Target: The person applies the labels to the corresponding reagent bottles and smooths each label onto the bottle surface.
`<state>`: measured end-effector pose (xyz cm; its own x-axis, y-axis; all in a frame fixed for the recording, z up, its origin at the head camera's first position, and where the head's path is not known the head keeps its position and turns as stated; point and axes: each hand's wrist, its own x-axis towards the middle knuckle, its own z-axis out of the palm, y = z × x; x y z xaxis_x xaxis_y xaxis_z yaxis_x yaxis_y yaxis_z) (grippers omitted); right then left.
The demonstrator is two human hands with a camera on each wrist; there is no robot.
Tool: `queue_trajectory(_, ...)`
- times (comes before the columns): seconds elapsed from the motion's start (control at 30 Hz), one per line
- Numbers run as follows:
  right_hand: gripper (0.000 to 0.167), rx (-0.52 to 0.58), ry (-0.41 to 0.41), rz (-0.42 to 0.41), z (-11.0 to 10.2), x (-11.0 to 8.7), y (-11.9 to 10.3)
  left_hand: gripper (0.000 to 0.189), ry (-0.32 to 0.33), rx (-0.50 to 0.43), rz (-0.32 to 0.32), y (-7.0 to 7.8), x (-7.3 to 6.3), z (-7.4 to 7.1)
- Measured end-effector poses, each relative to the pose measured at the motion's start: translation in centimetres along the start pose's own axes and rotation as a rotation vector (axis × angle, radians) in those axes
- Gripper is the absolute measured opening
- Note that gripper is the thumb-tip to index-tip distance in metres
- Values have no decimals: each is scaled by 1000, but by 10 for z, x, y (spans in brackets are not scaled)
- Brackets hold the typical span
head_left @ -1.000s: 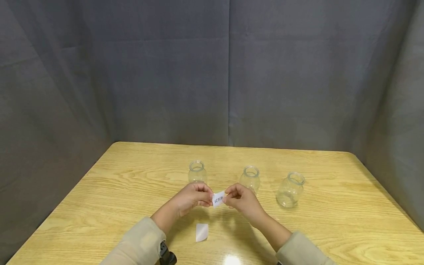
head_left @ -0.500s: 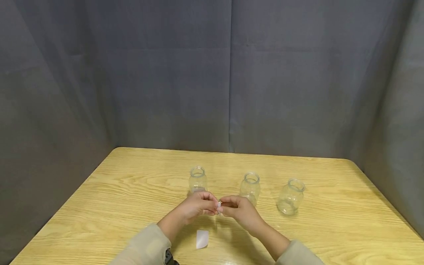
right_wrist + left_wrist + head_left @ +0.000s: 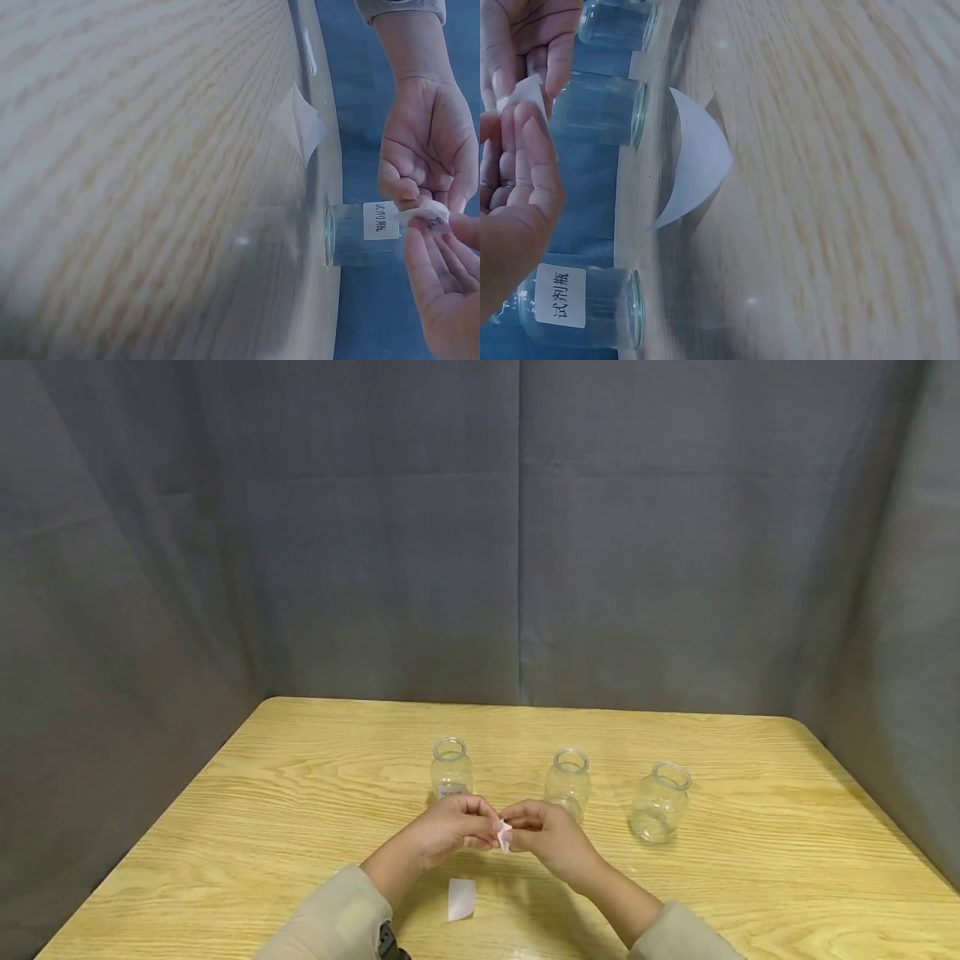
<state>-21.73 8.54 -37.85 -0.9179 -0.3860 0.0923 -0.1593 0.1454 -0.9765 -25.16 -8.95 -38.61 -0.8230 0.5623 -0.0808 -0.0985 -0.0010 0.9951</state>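
In the head view my left hand [image 3: 450, 833] and right hand [image 3: 551, 839] meet over the table. Their fingertips pinch one small white label [image 3: 505, 837], which looks bent between them. Printed characters show on part of it in the right wrist view. Just beyond my left hand stands a glass jar [image 3: 452, 768] with a printed label [image 3: 560, 295] stuck on its side. Behind my right hand is a second glass jar [image 3: 567, 785]. A third jar [image 3: 660, 806] stands farther right. On those two I see no label.
A curled piece of white paper [image 3: 461, 899] lies on the wooden table [image 3: 300, 785], nearer to me than the hands. Dark grey curtains [image 3: 390, 568] enclose the back and both sides.
The two hands have drawn together. Their label, first flat with its print toward the head camera, turned edge-on and now appears bent. The jars and loose paper stayed in place.
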Motion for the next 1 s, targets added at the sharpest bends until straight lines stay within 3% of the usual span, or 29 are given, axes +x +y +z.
queue_trajectory(0.17, 18, 13, 45, -2, -2, -1, 0, 4, 14, 14, -11, 1, -1, 1)
queue_trajectory(0.3, 15, 3, 29, -7, -5, -2, -1, 8, 22, 30, -8, 0, -2, 0)
queue_trajectory(0.53, 18, -30, -103, -12, -18, -2, -6, 7, 26, 49, -5, -1, -4, -9)
queue_trajectory(0.73, 19, -22, -233, 3, -31, -5, -6, 10, 27, 51, -24, 0, -11, -8)
queue_trajectory(1.0, 12, -100, -186, -16, -48, -11, -6, 10, -14, 63, -10, 2, -5, 2)
